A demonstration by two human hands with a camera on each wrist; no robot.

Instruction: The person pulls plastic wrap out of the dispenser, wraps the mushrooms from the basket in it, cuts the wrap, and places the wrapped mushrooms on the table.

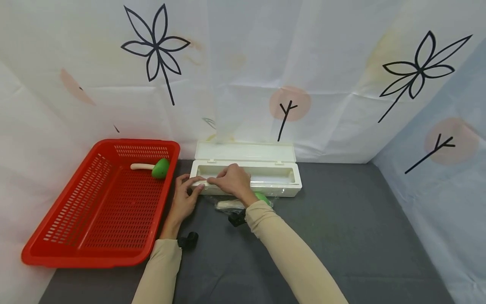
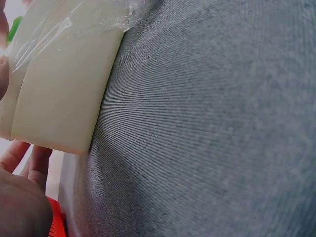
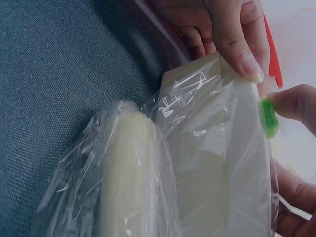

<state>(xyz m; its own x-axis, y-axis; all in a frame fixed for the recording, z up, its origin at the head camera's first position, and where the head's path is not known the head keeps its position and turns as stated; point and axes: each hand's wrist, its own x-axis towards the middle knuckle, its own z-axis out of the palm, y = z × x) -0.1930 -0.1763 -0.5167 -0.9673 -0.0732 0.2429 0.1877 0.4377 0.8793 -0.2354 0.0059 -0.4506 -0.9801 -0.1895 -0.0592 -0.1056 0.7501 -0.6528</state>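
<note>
A long white cling film box (image 1: 247, 190) stands on the table with its lid (image 1: 247, 152) raised. My left hand (image 1: 184, 202) holds the box's left end, thumb on the front edge over the clear film (image 3: 197, 123) and fingers round the end. At the same edge my right hand (image 1: 233, 181) pinches a small green slide cutter (image 3: 269, 118), close to the left thumb. Film hangs down the box front and over a green-headed item with a pale handle (image 1: 229, 205), which lies before the box, partly hidden by my right wrist.
A red plastic basket (image 1: 152, 230) stands to the left, close to my left forearm. Inside it lies another green-headed item with a pale handle (image 1: 161, 168). Grey cloth (image 1: 360, 236) covers the table, and a patterned white curtain (image 1: 243, 63) hangs behind the box.
</note>
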